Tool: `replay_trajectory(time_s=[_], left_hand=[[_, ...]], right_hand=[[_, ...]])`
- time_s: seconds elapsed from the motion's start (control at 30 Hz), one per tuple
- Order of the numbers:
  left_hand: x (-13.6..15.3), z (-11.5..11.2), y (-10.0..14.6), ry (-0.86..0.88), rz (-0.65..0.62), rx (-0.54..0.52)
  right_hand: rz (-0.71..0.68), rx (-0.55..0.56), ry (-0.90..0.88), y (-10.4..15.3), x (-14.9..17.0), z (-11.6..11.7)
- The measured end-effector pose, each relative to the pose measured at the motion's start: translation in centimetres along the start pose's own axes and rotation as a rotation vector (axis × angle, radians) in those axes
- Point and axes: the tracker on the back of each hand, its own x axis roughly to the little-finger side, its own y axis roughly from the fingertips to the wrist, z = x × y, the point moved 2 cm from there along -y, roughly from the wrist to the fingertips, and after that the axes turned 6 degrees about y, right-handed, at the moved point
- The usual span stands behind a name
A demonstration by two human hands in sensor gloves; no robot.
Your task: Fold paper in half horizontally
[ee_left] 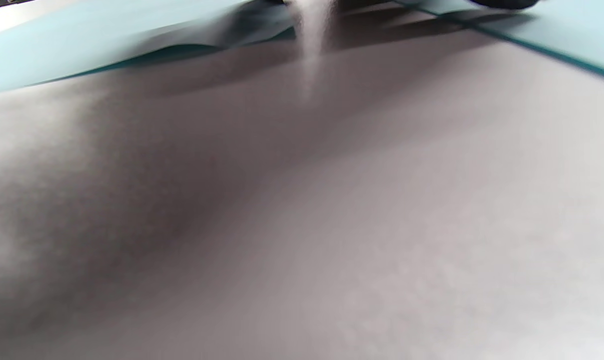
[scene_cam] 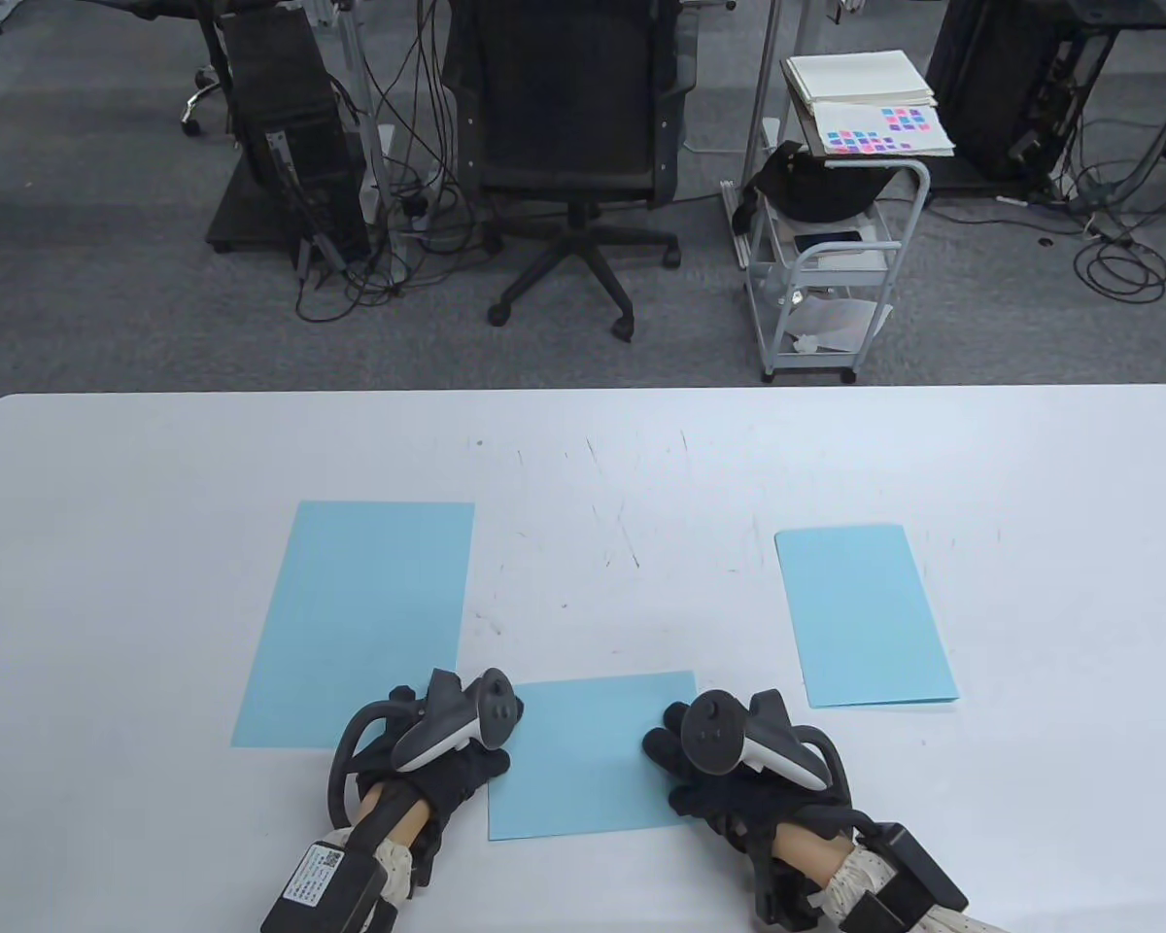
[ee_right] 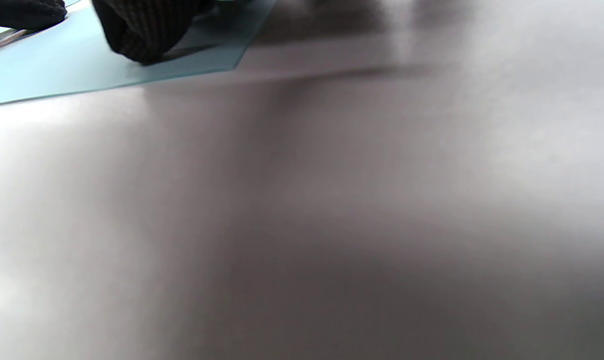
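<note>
Near the bottom centre of the table view, flat on the white table (scene_cam: 583, 457): the folded blue paper (scene_cam: 588, 753), landscape, top edge level. Left hand (scene_cam: 437, 753) pressed on its left edge, right hand (scene_cam: 714, 768) on its right edge; fingers largely hidden beneath the trackers, so spread and any pinch impossible to tell. Wrists cut off by the bottom edge.

Left of centre: a larger blue sheet (scene_cam: 360, 622), its lower right corner behind the left hand's tracker. Right of centre: a narrower blue sheet (scene_cam: 865, 614), slightly tilted, well apart from the rest.

Left wrist view: mostly blurred grey tabletop; along the top edge, soft blue paper (ee_left: 81, 45) slightly lifted with shadow beneath, which sheet unclear.

Right wrist view: upper left, dark gloved fingers (ee_right: 141, 30) down on a blue paper corner (ee_right: 56, 70); remainder out of focus.
</note>
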Motion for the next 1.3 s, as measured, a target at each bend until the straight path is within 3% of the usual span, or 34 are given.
replay_trajectory(time_s=[0.2, 0.43, 0.7, 0.87, 1.03, 1.3], left_hand=[[-1.0, 1.2, 1.2, -0.142, 0.02, -0.095], [-1.3, 3.2, 2.8, -0.021, -0.046, -0.159], [0.4, 5.8, 6.0, 0.143, -0.052, -0.428], [1.8, 5.7, 7.5, 0.18, -0.033, -0.572], [2.7, 4.7, 7.0, 0.11, 0.001, -0.569], [2.9, 4.1, 6.5, 0.113, -0.007, -0.535]], right_hand=[[-0.001, -0.005, -0.008, 0.0, 0.0, 0.0], [-0.003, -0.005, -0.01, 0.0, 0.1, 0.0], [-0.005, -0.005, -0.011, 0.0, 0.1, 0.0], [-0.012, -0.002, -0.016, 0.0, 0.1, 0.0], [-0.01, 0.007, 0.005, 0.0, -0.4, -0.8], [0.006, 0.125, -0.06, -1.5, -2.3, -5.8]])
